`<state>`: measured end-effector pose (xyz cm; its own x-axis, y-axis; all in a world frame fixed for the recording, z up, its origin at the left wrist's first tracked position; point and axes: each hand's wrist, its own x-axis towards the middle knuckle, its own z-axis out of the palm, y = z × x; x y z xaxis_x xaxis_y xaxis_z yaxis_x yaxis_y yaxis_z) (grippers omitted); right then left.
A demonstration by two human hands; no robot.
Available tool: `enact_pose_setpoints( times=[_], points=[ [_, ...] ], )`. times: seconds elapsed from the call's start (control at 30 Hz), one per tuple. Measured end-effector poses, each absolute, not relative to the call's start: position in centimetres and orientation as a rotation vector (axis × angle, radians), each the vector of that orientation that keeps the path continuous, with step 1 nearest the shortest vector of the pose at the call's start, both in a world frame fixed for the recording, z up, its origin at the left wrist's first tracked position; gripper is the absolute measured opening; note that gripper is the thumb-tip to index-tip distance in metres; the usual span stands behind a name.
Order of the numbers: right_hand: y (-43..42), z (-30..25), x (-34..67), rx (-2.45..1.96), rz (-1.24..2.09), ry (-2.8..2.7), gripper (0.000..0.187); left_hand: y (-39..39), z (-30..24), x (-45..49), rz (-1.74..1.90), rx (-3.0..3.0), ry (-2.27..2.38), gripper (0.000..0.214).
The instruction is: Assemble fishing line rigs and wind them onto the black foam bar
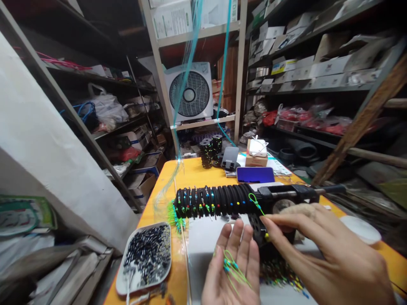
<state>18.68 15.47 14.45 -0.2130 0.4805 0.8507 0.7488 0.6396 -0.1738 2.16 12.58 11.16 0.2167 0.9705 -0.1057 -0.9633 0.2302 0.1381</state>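
Note:
My right hand [330, 250] pinches a green thread loop [253, 198] between thumb and fingertips, its looped end in front of the black ridged rod. My left hand [233, 269] is cupped palm up below, with several green thread loops with small blue beads [230, 264] lying across palm and fingers. Just beyond both hands, the black ridged rod [229, 201] lies sideways, dotted with coloured beads along its grooves. Its right end meets a black metal holder [288, 192], partly hidden by my right hand. A green and blue thread bundle [177, 216] hangs at the rod's left end.
A white tray [168, 258] of small black pieces stands left on the yellow table [187, 169]. Behind the rod are a phone [255, 175], black spools [206, 152] and a small box [256, 160]. Teal strands [186, 72] hang before a fan [203, 110]. Loaded shelves surround the table.

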Motion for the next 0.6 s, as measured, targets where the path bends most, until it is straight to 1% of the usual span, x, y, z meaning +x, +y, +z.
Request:
enact_pose_setpoints(
  times=[0.13, 0.33, 0.47, 0.6],
  points=[
    [15.3, 14.0, 18.9, -0.988, -0.32, -1.872, 0.007, 12.7, 11.3, 1.5, 1.336, 0.059, 0.276, 0.056],
    [15.3, 14.8, 18.4, -0.984, -0.343, -1.771, 0.008, 12.6, 12.4, 1.7, 1.373, 0.067, 0.254, 0.072],
    [15.5, 14.7, 18.6, -0.974, -0.314, -1.862, 0.009, 12.7, 12.8, 1.8, 1.384, 0.03, 0.217, 0.072],
    [15.1, 12.9, 19.1, -1.003, -0.349, -1.908, 0.006, 12.7, 13.2, 1.7, 1.401, 0.018, 0.251, 0.068]
  ],
)
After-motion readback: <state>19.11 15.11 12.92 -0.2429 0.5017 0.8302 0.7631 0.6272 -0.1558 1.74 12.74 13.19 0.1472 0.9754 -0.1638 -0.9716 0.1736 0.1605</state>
